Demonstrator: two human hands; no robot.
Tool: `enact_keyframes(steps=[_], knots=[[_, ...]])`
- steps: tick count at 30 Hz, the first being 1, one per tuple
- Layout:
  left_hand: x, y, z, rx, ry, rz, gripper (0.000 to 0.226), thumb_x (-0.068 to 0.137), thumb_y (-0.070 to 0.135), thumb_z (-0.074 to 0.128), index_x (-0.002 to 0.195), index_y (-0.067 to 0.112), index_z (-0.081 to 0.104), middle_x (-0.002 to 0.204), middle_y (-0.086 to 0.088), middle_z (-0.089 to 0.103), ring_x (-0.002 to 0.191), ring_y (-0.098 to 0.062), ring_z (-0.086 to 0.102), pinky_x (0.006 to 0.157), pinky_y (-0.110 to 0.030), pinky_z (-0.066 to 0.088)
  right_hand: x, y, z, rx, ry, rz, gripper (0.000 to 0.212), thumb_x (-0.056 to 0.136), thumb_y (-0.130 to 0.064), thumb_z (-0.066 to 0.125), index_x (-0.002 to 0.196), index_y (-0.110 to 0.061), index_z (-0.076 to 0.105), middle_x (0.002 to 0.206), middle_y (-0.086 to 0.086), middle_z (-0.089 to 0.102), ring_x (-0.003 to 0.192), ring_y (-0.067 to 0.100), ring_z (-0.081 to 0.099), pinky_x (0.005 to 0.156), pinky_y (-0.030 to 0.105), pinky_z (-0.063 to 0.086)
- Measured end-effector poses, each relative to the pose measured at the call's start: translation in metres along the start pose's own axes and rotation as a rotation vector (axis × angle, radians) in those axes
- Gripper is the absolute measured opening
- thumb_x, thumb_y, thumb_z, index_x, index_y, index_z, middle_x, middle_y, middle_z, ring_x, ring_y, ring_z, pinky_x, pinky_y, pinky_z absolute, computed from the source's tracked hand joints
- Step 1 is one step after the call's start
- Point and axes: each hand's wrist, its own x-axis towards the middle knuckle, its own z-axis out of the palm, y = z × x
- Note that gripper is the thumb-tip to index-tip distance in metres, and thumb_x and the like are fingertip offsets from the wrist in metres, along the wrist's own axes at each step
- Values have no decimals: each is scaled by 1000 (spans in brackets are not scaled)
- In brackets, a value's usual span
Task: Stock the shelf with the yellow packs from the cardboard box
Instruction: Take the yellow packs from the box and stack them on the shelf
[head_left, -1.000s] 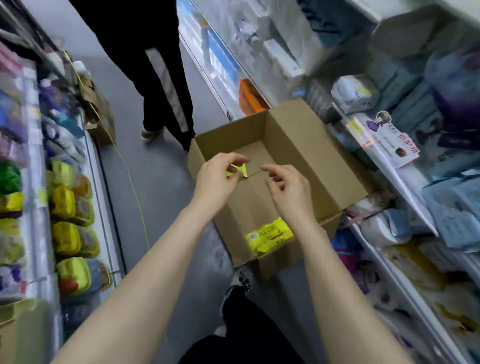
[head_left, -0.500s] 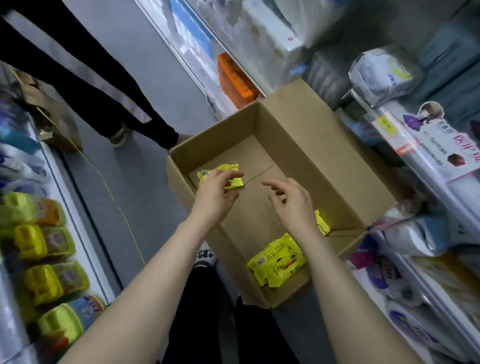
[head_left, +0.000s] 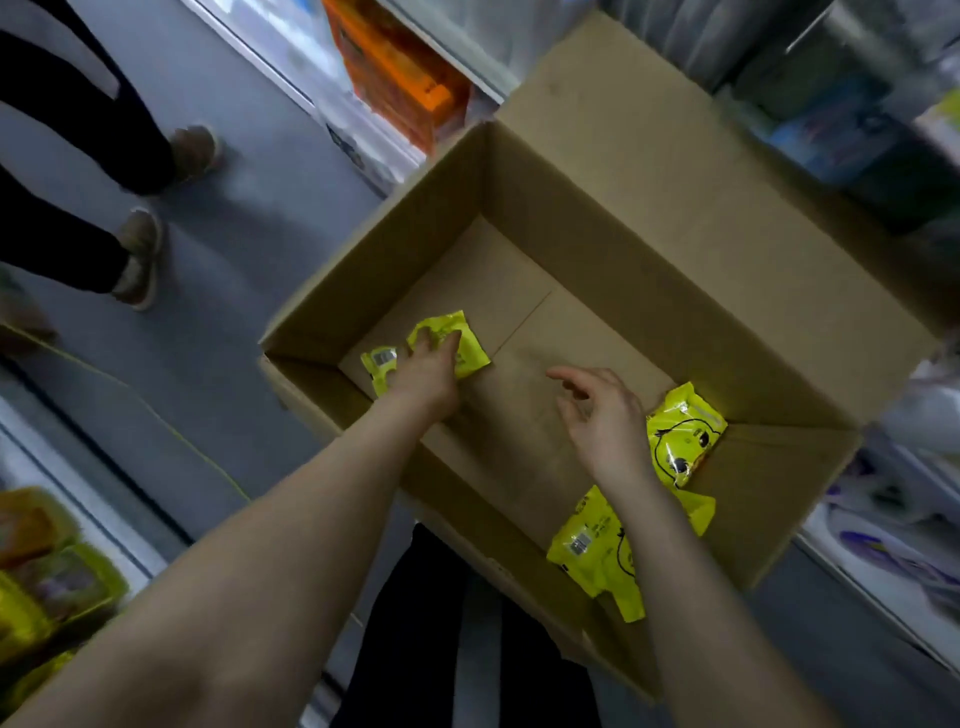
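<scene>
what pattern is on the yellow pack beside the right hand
The pack is bright yellow with a black line-drawn cartoon face, clearest in the head view.

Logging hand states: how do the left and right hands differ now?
The left hand lies on a yellow pack at the left end of the box; the right hand holds nothing. The left hand's fingers cover the pack, grip unclear; the right hand's fingers curl loosely over bare cardboard. Both are inside the box.

1 cardboard box (head_left: 649, 218). Yellow packs (head_left: 472, 356) in it: 4 for sure, 2 at left corner, 2 nr right corner, poss. a 5th beneath. 2 hands: left hand (head_left: 426, 374), right hand (head_left: 608, 421).
</scene>
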Motion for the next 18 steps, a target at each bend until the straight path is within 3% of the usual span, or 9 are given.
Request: enact_keyframes(steps=[3, 6, 11, 15, 18], knots=[[21, -2, 7, 73, -45, -55, 97, 88, 9, 64, 153, 37, -2, 161, -1, -19, 146, -39, -12, 109, -71, 17, 8, 6, 18, 15, 14, 53, 40, 82, -4, 65, 116, -25, 70, 104, 6, 63, 97, 26, 63, 87, 37, 50], [34, -1, 15, 135, -33, -71, 103, 87, 3, 60, 150, 43, -10, 158, -1, -25, 145, -41, -15, 102, -77, 20, 13, 12, 31, 51, 47, 84, 39, 81, -3, 66, 114, -24, 71, 103, 6, 64, 95, 26, 64, 87, 37, 51], [45, -2, 26, 298, 120, -38, 101, 87, 6, 59, 149, 46, -10, 157, -8, -13, 138, -44, 12, 96, -67, 38, 15, 25, 38, 96, 81, 161, 43, 80, 0, 65, 115, -24, 71, 107, 6, 65, 95, 27, 64, 87, 41, 52], [47, 14, 32, 349, 165, 37, 97, 85, 11, 60, 149, 46, -4, 155, -8, -1, 130, -41, 27, 95, -59, 39, 12, 40, 30, 99, 154, 239, 44, 79, 3, 63, 116, -21, 71, 108, 8, 65, 97, 28, 64, 88, 40, 52], [49, 41, 41, 370, 187, 142, 96, 82, 17, 64, 149, 44, 0, 153, -6, 5, 125, -38, 32, 95, -55, 42, 8, 57, 18, 13, 279, 359, 50, 78, 3, 61, 122, -21, 67, 116, 9, 63, 106, 32, 57, 92, 33, 43]])
